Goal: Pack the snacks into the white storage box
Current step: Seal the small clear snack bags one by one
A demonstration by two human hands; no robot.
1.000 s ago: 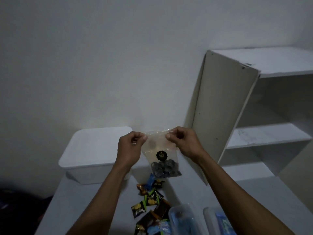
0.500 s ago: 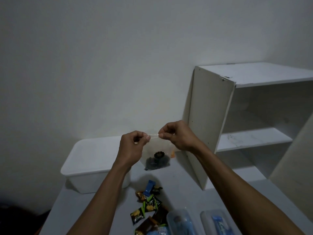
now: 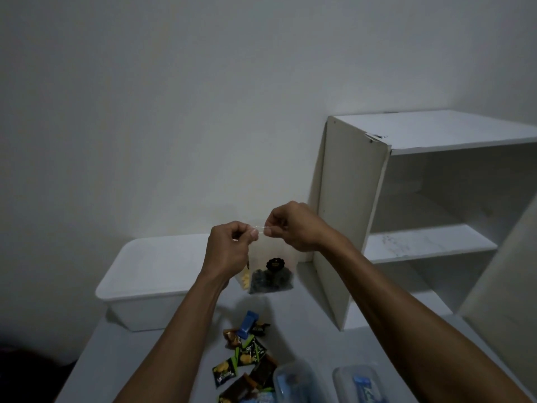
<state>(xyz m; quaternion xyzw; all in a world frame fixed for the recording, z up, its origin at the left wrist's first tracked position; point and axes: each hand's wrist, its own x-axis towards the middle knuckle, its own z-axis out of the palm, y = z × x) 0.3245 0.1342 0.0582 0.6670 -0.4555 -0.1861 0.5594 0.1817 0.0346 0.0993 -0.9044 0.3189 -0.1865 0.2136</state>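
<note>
I hold a clear plastic snack bag [image 3: 271,274] up in the air by its top edge. It carries a black round label and dark pieces at the bottom, with a few pale pieces at its left corner. My left hand [image 3: 229,251] pinches the left end of the top edge and my right hand [image 3: 293,226] pinches the right end. Behind and below the bag stands the white storage box [image 3: 151,283], with its white lid on. Several small wrapped snacks [image 3: 247,353] in black, green, blue and brown lie loose on the table below my hands.
A white open shelf unit [image 3: 406,216] stands on the table at the right, close to my right hand. Two clear plastic containers [image 3: 296,382] with blue items inside sit at the bottom edge. A plain wall rises behind.
The view has tilted up and the bag now hangs flatter, with its top edge pulled taut between my two hands. My hands have stayed close together.
</note>
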